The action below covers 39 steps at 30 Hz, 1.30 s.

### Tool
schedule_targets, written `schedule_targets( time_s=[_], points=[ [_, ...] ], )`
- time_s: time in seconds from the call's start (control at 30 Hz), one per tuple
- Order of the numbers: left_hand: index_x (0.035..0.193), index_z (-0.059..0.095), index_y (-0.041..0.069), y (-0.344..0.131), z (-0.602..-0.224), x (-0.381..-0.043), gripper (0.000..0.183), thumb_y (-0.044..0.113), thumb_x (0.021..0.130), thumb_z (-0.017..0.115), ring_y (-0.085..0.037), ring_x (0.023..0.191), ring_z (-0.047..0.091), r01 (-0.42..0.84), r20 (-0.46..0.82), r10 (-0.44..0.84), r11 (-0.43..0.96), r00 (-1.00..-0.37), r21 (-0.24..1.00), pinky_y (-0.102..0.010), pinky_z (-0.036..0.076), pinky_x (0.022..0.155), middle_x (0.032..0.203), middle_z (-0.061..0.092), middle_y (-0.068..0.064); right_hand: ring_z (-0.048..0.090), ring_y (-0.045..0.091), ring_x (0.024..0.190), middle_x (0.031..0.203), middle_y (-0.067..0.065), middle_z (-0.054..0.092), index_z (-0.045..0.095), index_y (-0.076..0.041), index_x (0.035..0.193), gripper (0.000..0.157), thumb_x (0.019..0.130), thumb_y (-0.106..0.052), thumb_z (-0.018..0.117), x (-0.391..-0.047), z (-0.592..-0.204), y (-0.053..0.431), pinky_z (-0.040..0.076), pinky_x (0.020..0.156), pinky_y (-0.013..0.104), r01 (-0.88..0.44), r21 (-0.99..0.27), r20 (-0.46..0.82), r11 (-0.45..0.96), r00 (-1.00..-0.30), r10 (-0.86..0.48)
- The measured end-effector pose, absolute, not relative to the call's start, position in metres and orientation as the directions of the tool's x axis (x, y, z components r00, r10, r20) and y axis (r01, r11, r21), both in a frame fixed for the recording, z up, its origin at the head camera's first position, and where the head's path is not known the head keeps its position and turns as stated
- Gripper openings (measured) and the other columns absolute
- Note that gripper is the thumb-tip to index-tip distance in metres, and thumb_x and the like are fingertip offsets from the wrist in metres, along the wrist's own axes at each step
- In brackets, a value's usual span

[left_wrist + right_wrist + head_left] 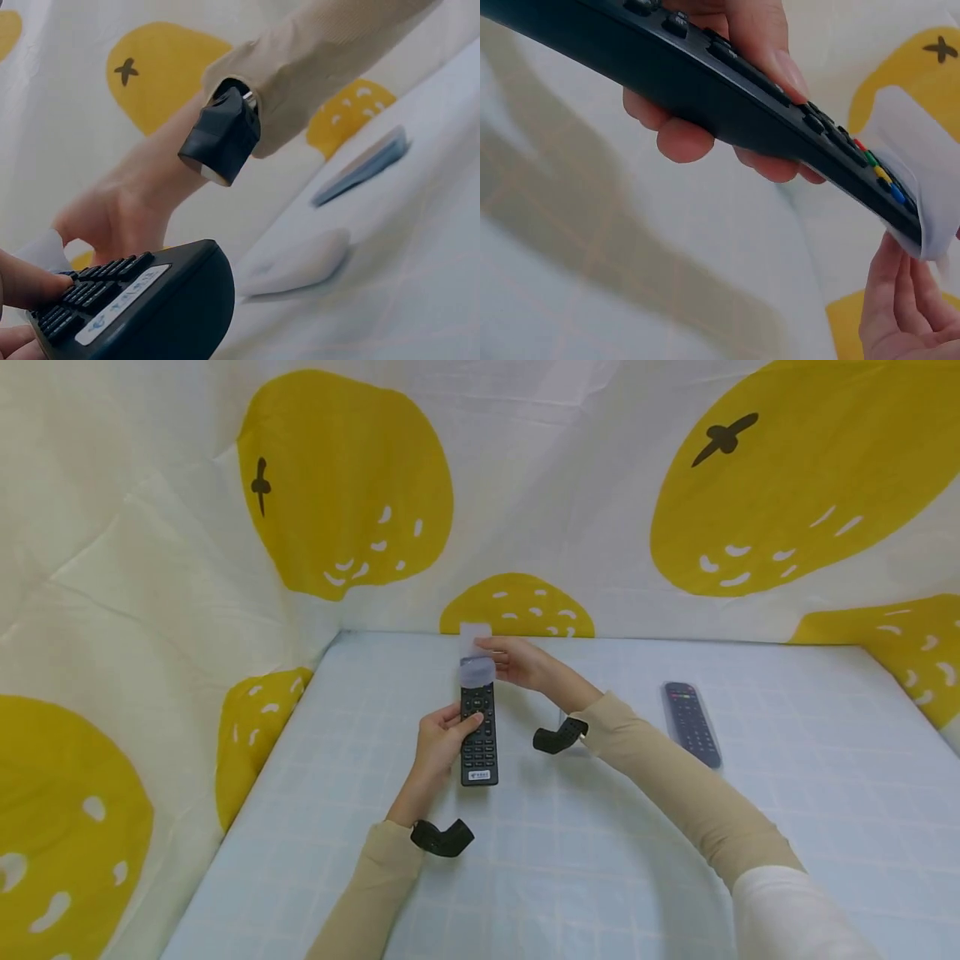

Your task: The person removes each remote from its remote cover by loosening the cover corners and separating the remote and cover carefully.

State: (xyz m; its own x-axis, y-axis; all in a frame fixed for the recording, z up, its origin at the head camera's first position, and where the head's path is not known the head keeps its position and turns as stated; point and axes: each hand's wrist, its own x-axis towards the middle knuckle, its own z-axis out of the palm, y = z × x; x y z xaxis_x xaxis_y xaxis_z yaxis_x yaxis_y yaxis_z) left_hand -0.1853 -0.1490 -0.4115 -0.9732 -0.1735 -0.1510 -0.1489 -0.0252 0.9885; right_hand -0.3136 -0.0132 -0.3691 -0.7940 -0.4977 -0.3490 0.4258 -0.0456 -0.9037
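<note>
My left hand (441, 742) grips a black remote control (478, 752) by its sides, its thumb lying on the buttons. The remote points away from me, above the table; its label (124, 304) is at the near end. A soft, translucent white sleeve (477, 672) wraps the far end, just past the coloured buttons (885, 176) in the right wrist view. My right hand (521, 662) pinches this sleeve at the remote's far tip, with a loose flap (900, 124) standing up over the buttons.
A second dark remote (692, 722) in a clear cover lies on the pale checked table (600, 877) at the right. A flat whitish object (300, 266) lies nearer, mostly behind my right wrist in the head view. Patterned cloth (525, 485) hangs along the back and left edges.
</note>
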Motion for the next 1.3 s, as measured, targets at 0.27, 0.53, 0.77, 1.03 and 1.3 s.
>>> schedule_targets(
  time_s=[0.27,0.53,0.77,1.03,1.3],
  points=[
    [0.125,0.058,-0.007,-0.145,-0.414,-0.185,0.041,0.007,0.087,0.067,-0.017,0.089,0.071,-0.148,-0.149,-0.152,-0.022,-0.977,0.989,-0.025,0.058,0.074,0.113,0.068,-0.023,0.047,0.020,0.105,0.122,0.009,0.049,0.046,0.000,0.133,0.047,0.095,-0.024,0.059,-0.311,-0.376,-0.020,0.043,0.096,0.031,0.408,-0.912,-0.375,0.037,-0.795,-0.477],
    [0.125,0.058,-0.009,-0.145,-0.415,-0.185,0.041,0.007,0.088,0.067,-0.025,0.094,0.071,-0.147,-0.144,-0.163,0.010,-0.976,0.989,-0.028,0.058,0.075,0.113,0.067,-0.025,0.049,0.018,0.108,0.135,0.011,0.050,0.048,0.001,0.135,0.055,0.089,-0.022,0.067,-0.306,-0.383,-0.032,0.040,0.106,0.033,0.454,-0.891,-0.424,-0.027,-0.851,-0.310],
    [0.119,0.063,-0.006,-0.139,-0.417,-0.182,0.039,0.015,0.087,0.069,-0.027,0.089,0.072,-0.079,-0.032,-0.212,0.220,-0.977,0.972,-0.031,0.059,0.069,0.103,0.071,-0.021,0.051,0.018,0.104,0.127,0.012,0.055,0.054,0.003,0.129,0.053,0.085,-0.021,0.071,-0.304,-0.389,-0.038,0.044,0.092,0.029,0.401,-0.913,-0.387,-0.072,-0.909,-0.152],
    [0.117,0.064,-0.006,-0.132,-0.419,-0.175,0.038,0.016,0.087,0.069,-0.028,0.087,0.072,-0.071,-0.006,-0.251,0.251,-0.968,0.965,-0.032,0.059,0.068,0.101,0.072,-0.021,0.051,0.018,0.098,0.110,0.007,0.058,0.060,0.003,0.123,0.048,0.082,-0.017,0.074,-0.311,-0.393,-0.041,0.044,0.089,0.030,0.422,-0.894,-0.411,-0.148,-0.906,-0.103],
    [0.119,0.063,-0.007,-0.127,-0.417,-0.175,0.039,0.016,0.087,0.069,-0.028,0.090,0.072,-0.079,-0.018,-0.279,0.206,-0.960,0.975,-0.032,0.059,0.070,0.104,0.071,-0.022,0.053,0.021,0.111,0.133,0.014,0.057,0.054,0.004,0.128,0.058,0.078,-0.014,0.077,-0.314,-0.384,-0.043,0.044,0.104,0.035,0.412,-0.890,-0.415,-0.198,-0.910,-0.028]
  ],
)
